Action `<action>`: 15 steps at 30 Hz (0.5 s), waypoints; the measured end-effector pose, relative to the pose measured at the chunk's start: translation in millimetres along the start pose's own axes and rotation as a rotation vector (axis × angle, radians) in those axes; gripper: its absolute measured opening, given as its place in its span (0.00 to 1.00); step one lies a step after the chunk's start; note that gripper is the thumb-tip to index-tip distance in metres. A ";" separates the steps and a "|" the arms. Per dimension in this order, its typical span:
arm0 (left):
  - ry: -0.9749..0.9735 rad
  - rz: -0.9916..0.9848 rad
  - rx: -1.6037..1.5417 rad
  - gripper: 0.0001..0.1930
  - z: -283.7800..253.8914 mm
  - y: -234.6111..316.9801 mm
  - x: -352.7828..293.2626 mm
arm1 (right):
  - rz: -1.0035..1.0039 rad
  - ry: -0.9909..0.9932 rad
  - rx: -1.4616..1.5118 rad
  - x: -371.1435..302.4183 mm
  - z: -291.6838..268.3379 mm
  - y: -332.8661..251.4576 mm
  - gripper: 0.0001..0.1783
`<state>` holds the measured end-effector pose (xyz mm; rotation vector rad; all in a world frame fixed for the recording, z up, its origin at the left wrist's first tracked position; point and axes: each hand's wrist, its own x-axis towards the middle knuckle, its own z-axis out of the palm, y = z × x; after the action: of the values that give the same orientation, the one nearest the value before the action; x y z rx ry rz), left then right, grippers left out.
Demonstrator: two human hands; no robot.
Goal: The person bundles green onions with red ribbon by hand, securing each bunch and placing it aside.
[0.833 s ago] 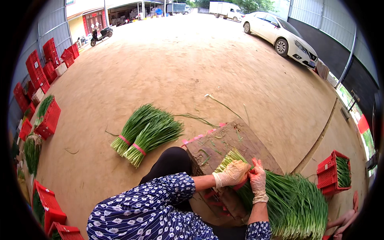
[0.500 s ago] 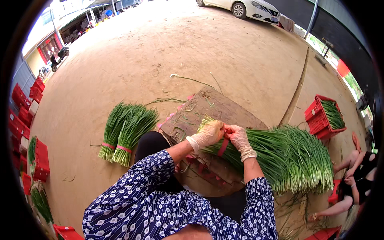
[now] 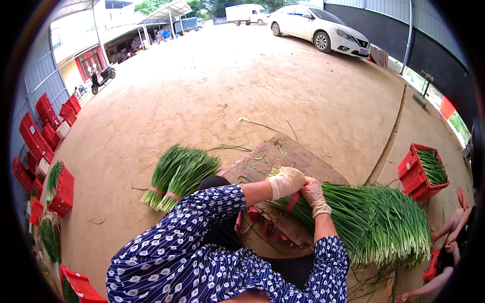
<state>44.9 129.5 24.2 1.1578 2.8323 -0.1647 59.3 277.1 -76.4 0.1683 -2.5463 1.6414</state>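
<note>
A bunch of green chives (image 3: 331,203) lies across a worn brown board (image 3: 303,160), its pale cut ends to the left. Around it runs a pink band (image 3: 292,201), which leads up to my fingers. My left hand (image 3: 288,182), in a thin pale glove, is closed at the band above the bunch. Beside it, my gloved right hand (image 3: 315,196) pinches at the same spot, and the fingertips of both meet. The exact grip is partly hidden. To the right spreads a large heap of loose chives (image 3: 394,227), touching the bunch's leafy end.
Two banded chive bunches (image 3: 181,174) lie on the ground left of the board. A red crate (image 3: 414,174) with chives stands at right, near a seated person (image 3: 452,240). More red crates (image 3: 61,192) line the left side. A white car (image 3: 323,30) is parked far off.
The view has tilted up and shifted, so the scene sits lower and further right. Both hands stay together at the band, with the left hand's back turned more upward.
</note>
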 end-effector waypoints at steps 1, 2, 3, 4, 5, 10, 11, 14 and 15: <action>0.007 -0.001 0.025 0.09 -0.3 2.8 1.7 | -0.013 0.019 -0.015 0.8 -0.3 2.6 0.07; 0.009 -0.006 0.048 0.09 0.0 4.4 1.2 | -0.025 0.032 -0.026 0.6 1.5 1.0 0.07; 0.011 -0.011 0.072 0.09 0.1 6.1 0.9 | -0.012 0.026 -0.056 0.1 1.9 -0.6 0.07; 0.062 0.003 0.093 0.09 2.4 7.7 1.7 | 0.000 0.021 -0.087 -0.5 1.6 -2.1 0.07; 0.113 0.015 0.118 0.09 5.5 8.2 2.2 | 0.010 0.016 -0.116 -1.2 2.0 -6.1 0.08; -0.045 0.020 0.135 0.11 0.7 1.3 12.2 | 0.012 -0.006 -0.120 -3.4 2.3 -28.0 0.09; -0.087 -0.012 0.102 0.12 -6.7 4.6 15.2 | 0.015 0.005 -0.126 -6.5 -3.1 -27.2 0.09; -0.147 -0.061 -0.135 0.14 -16.6 -7.3 8.0 | 0.020 0.024 -0.103 -7.5 -4.8 -32.4 0.04; -0.178 0.018 -0.111 0.14 -10.8 -20.4 7.6 | 0.047 0.042 -0.048 -6.2 2.8 -31.0 0.04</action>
<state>24.9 121.7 35.5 1.0869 2.6394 -0.1020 70.0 262.1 -50.6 0.0695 -2.5748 1.5809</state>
